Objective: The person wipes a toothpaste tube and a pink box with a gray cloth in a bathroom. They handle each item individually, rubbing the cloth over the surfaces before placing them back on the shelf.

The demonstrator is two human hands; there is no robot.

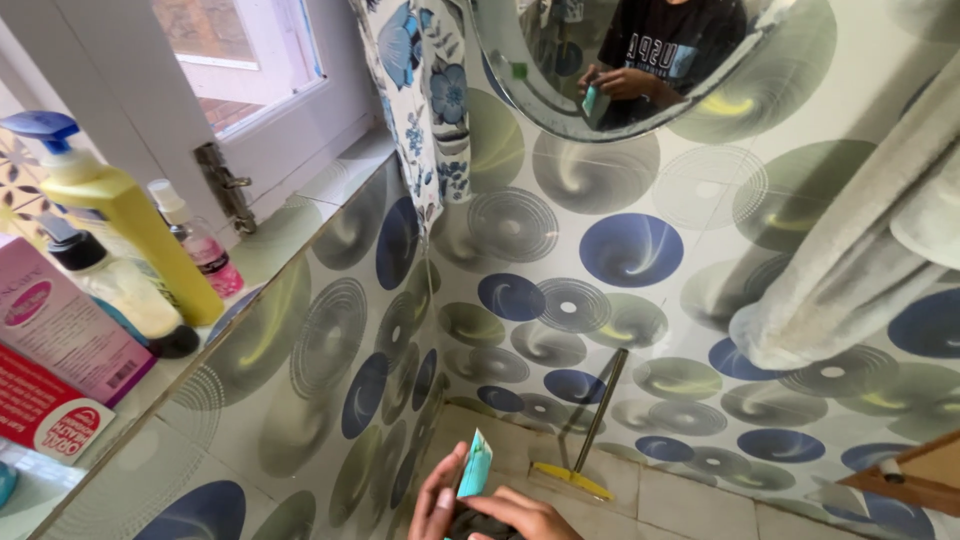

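At the bottom edge of the head view, my left hand (437,497) and my right hand (520,516) are together on a small teal and white tube (475,466) that sticks up between the fingers. A dark object sits under the fingers, mostly hidden. The round mirror (560,90) on the tiled wall reflects a person in a black shirt holding the same teal thing in both hands.
A window ledge on the left carries a yellow pump bottle (125,215), a cream pump bottle (125,290), a small pink spray bottle (205,245) and pink and red boxes (55,330). A floor squeegee (590,435) leans on the wall. A grey towel (860,240) hangs at right. Floral cloth (420,90) hangs by the mirror.
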